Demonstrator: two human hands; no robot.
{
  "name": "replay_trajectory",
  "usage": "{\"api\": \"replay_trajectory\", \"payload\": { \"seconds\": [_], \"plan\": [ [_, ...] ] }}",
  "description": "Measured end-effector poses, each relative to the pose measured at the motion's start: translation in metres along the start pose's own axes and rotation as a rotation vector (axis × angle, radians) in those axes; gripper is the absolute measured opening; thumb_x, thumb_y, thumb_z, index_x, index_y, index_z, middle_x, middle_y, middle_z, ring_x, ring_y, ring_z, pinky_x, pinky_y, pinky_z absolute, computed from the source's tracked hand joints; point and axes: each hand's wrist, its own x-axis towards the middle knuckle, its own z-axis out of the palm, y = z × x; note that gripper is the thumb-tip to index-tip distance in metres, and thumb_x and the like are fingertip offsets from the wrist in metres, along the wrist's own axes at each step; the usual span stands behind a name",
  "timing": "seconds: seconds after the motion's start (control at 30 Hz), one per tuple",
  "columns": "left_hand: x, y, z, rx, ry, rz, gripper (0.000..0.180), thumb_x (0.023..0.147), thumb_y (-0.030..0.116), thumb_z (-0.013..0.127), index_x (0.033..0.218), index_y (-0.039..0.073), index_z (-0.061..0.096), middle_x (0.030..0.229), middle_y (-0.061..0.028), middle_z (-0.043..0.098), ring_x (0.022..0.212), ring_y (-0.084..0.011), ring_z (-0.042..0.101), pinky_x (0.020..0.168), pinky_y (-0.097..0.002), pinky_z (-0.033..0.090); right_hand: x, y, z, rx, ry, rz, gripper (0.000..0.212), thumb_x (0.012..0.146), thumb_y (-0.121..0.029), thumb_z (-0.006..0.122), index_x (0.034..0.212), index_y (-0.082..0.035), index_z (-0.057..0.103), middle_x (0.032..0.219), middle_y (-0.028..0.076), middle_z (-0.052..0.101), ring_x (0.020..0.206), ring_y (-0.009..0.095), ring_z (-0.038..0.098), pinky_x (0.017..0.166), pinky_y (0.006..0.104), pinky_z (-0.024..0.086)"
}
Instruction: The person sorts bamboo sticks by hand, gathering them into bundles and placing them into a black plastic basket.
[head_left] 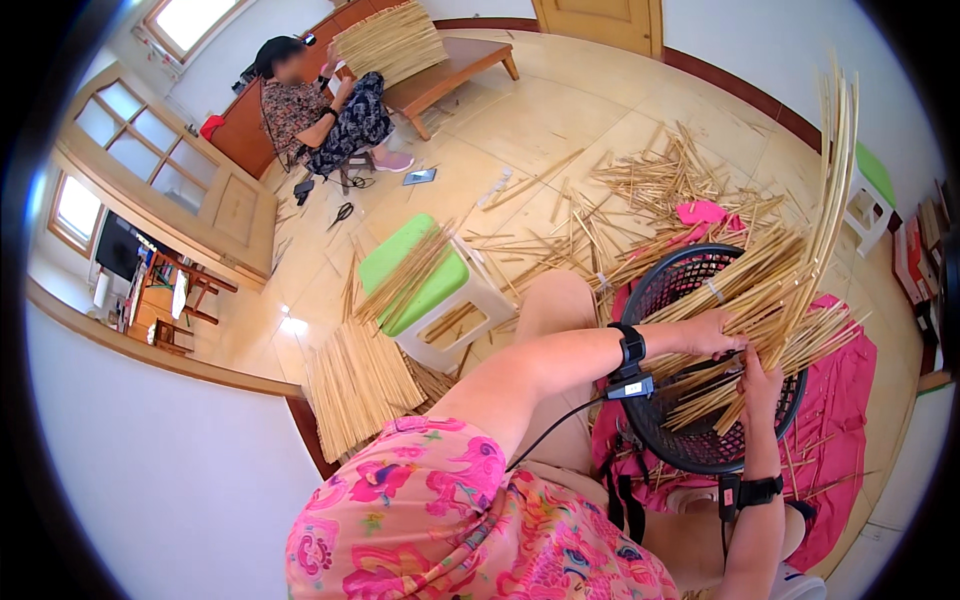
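Observation:
A tall bundle of straw stalks (838,185) rises from my right hand (762,388), whose fingers are closed around its lower part. My left hand (708,333) is closed close beside it, against the stalks. A small dark thing shows at its fingertips, too little of it to name. Below both hands a black mesh plastic basket (655,430) stands on a pink cloth (840,400). More cut stalks (700,405) lie across the basket, and a tied bundle (745,275) leans over its far rim.
Left of my knees is a green-topped stool (425,275) with stalks on it, beside a straw mat (365,385). Loose stalks (660,175) litter the floor, with scissors (342,213) farther off. Another person (320,115) sits by a low wooden table (460,70). A second stool (872,190) stands right.

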Motion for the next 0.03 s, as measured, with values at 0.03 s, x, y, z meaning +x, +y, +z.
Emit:
{"api": "replay_trajectory", "payload": {
  "seconds": [0.03],
  "plan": [
    [0.0002, -0.0022, -0.0033, 0.031, -0.015, -0.058, 0.016, 0.088, 0.020, 0.058, 0.099, 0.008, 0.056, 0.067, -0.0023, 0.055, 0.054, -0.0099, 0.052, 0.053, -0.0262, 0.045, 0.0058, 0.0065, -0.0021, -0.040, 0.011, -0.019, 0.025, 0.090, -0.022, 0.059, 0.110, -0.006, 0.059, 0.068, -0.003, 0.050, 0.043, 0.003, 0.038, 0.037, 0.0197, 0.030]
  ]
}}
